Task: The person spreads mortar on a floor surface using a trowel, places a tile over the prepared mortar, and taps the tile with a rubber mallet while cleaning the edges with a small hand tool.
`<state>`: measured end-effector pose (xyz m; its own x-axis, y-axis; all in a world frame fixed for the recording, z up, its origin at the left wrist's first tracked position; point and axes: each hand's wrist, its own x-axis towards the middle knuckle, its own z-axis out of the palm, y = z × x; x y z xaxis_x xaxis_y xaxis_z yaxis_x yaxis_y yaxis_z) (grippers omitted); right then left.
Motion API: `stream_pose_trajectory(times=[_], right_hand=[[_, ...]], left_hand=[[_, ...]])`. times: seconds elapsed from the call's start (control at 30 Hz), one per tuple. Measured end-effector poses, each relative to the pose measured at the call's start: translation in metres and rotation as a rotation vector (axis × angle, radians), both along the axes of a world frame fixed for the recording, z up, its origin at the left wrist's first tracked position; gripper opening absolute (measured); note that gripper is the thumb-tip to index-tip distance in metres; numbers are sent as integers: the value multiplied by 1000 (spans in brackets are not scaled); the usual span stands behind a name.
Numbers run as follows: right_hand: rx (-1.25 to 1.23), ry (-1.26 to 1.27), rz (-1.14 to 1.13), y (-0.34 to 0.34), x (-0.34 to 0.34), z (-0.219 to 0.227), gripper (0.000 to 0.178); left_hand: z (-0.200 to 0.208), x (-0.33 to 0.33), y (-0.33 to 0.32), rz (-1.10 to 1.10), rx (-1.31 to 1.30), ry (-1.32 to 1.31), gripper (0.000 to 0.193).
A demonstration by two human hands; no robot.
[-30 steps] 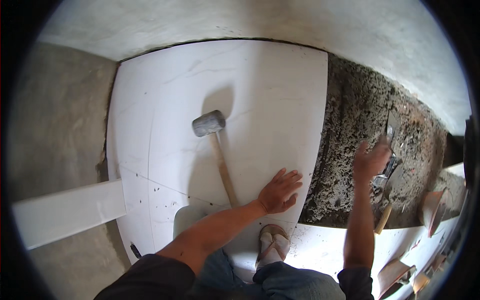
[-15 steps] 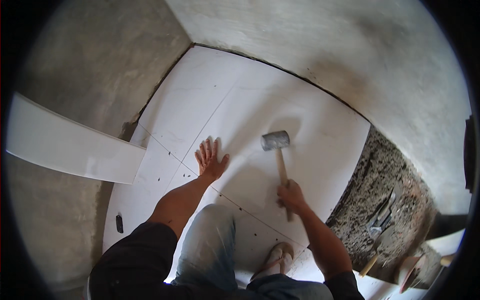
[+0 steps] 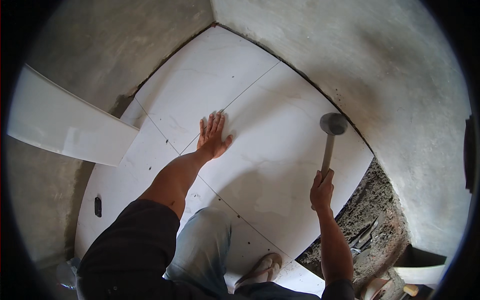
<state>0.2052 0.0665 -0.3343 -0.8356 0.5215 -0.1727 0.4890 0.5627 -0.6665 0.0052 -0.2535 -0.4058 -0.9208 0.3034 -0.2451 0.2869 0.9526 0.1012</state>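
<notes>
My left hand (image 3: 214,137) lies flat with its fingers spread on a large white floor tile (image 3: 280,165), across the joint with the neighbouring tile (image 3: 210,65). In my right hand (image 3: 322,190) is the wooden handle of a rubber mallet (image 3: 334,124). The mallet's dark head is over the far right part of the tile, close to the wall. Whether the head touches the tile I cannot tell.
Rough wet mortar (image 3: 370,200) borders the tile on the right, with metal tools (image 3: 366,239) on it. Grey walls (image 3: 390,75) meet at the far corner. A white panel (image 3: 70,120) leans in from the left; a small black object (image 3: 98,206) lies near it.
The mallet has moved right and away from me, toward the wall, with my right hand following. My left hand still rests on the tile. The whole view has shifted.
</notes>
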Motion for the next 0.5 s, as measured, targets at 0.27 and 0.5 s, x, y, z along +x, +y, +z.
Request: stream_pose_trajectory(times=[0.27, 0.5], right_hand=[[24, 76, -220, 20, 49, -31, 20], [3, 91, -340, 16, 68, -28, 28]], left_hand=[[-10, -10, 14, -43, -87, 75, 78], [-13, 2, 72, 311, -26, 31, 80]])
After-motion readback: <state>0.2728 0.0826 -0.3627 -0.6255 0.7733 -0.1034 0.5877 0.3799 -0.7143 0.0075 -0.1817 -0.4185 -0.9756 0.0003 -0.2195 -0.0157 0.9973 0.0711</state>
